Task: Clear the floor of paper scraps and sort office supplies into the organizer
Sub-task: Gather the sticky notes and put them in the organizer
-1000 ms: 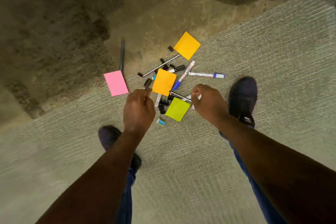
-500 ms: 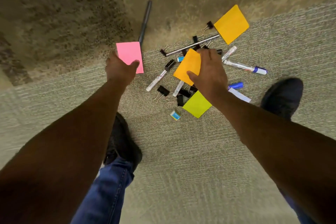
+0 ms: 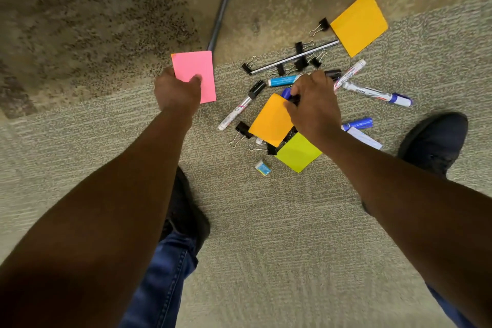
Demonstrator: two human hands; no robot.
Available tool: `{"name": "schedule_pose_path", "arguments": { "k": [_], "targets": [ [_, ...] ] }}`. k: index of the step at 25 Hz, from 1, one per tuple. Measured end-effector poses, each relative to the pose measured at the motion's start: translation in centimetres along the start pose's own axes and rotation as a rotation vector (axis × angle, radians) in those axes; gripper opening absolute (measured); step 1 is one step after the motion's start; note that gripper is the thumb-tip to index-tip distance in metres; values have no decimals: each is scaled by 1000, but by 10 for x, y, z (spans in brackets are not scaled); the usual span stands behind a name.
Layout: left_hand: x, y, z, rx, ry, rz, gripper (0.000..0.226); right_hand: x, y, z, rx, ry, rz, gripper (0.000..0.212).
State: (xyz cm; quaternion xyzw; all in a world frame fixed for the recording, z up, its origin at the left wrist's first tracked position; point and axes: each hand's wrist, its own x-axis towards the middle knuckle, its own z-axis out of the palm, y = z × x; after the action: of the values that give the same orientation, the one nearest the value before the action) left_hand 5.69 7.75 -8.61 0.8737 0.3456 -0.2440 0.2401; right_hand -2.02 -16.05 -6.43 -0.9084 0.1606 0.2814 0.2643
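Note:
My left hand [image 3: 177, 90] pinches the lower edge of a pink paper square [image 3: 193, 72]. My right hand [image 3: 314, 106] grips an orange paper square [image 3: 270, 122] by its upper right corner, over a blue marker cap. A lime-green square [image 3: 298, 153] lies just below it, partly under my right wrist. A second orange square [image 3: 358, 24] rests on the carpet at the upper right. Several markers, such as a black-capped one [image 3: 241, 106] and a blue-capped one [image 3: 378, 93], and several black binder clips [image 3: 243, 129] are scattered around.
A dark pen [image 3: 219, 17] lies above the pink square. A long metal rod [image 3: 294, 57] crosses the clips. A small eraser [image 3: 263, 168] sits near the green square. My shoes [image 3: 434, 138] stand on the carpet on both sides of the pile.
My left hand moved from the pile to the pink square and took hold of it. My right hand shifted onto the middle orange square and closed on its corner.

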Motion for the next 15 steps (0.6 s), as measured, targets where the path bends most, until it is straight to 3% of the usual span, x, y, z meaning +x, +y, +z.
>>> {"name": "schedule_pose_path", "arguments": {
  "k": [2, 4, 9, 11, 15],
  "targets": [
    [-14, -2, -11, -109, -38, 25, 31, -1, 3, -8, 120, -8, 61, 26],
    [-33, -5, -22, -142, -75, 55, 28, -6, 1, -15, 87, -46, 72, 39],
    [-64, -5, -21, -235, -127, 12, 31, -16, -13, 6, -403, -138, -26, 76],
    [-67, 0, -16, -267, -146, 10, 31, -14, -15, 15, -438, -83, -18, 75],
    [-66, 8, -11, -292, -183, 39, 32, -20, -13, 25, -390, 13, -63, 49]
  ]
}}
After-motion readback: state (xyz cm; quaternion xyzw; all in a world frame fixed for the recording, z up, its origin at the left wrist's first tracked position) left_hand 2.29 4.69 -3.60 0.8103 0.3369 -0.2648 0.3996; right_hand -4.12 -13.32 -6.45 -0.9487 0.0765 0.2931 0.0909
